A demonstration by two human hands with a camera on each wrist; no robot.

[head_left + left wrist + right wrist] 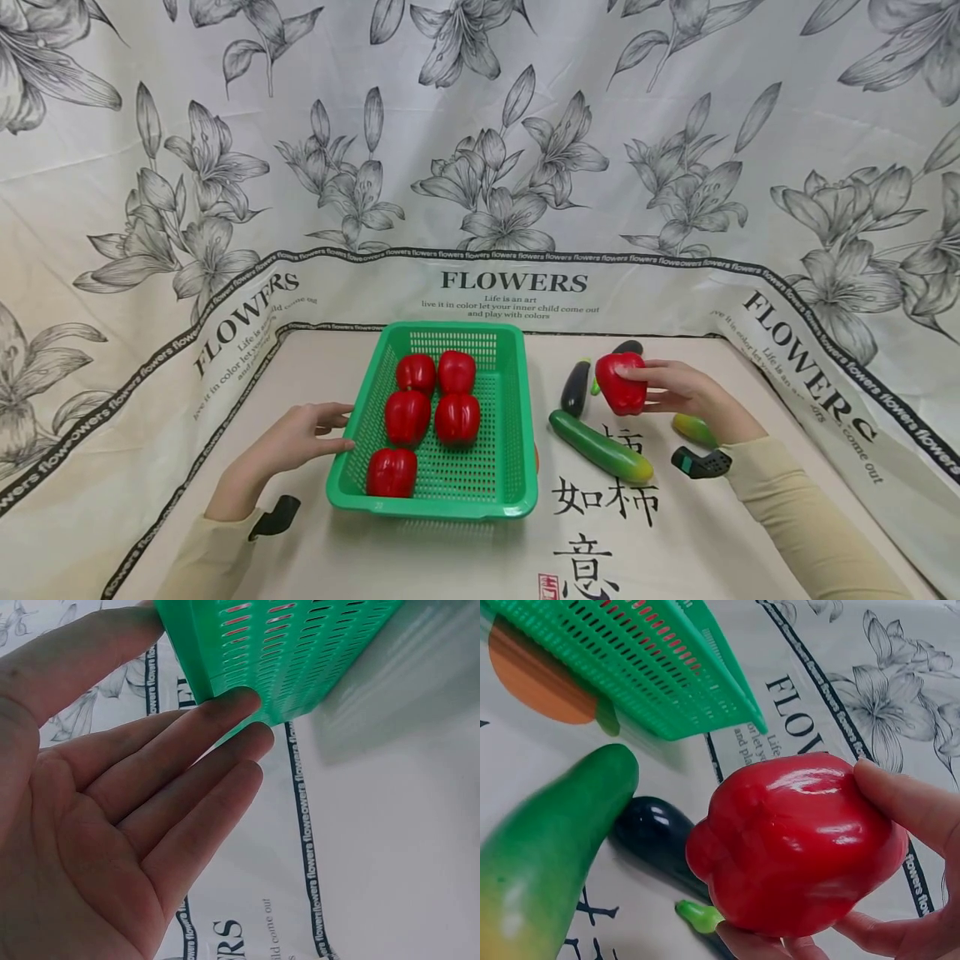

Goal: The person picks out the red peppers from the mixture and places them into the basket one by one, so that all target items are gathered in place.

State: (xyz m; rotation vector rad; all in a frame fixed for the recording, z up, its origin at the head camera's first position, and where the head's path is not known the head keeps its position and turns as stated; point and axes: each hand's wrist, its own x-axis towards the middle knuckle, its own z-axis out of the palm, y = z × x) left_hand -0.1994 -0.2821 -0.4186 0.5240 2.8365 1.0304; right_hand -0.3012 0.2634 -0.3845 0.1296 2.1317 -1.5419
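Observation:
My right hand (675, 387) holds a red bell pepper (621, 383) above the table, thumb on one side and fingers on the other; the right wrist view shows the same pepper (802, 844) up close. Beside the green basket (432, 507), my left hand (300, 437) has its thumb and fingertips at the rim and side wall. Its fingers (180, 757) are fairly straight in the left wrist view. Inside the basket lie several red bell peppers (407, 417), mostly towards its left and far side.
Under and around the right hand lie a long green cucumber-like vegetable (600, 447), a dark eggplant (576, 387), another dark vegetable (628, 347) and a yellow-green item (695, 430) partly behind the wrist. A flower-printed curtain (510, 167) encloses the table's back and sides.

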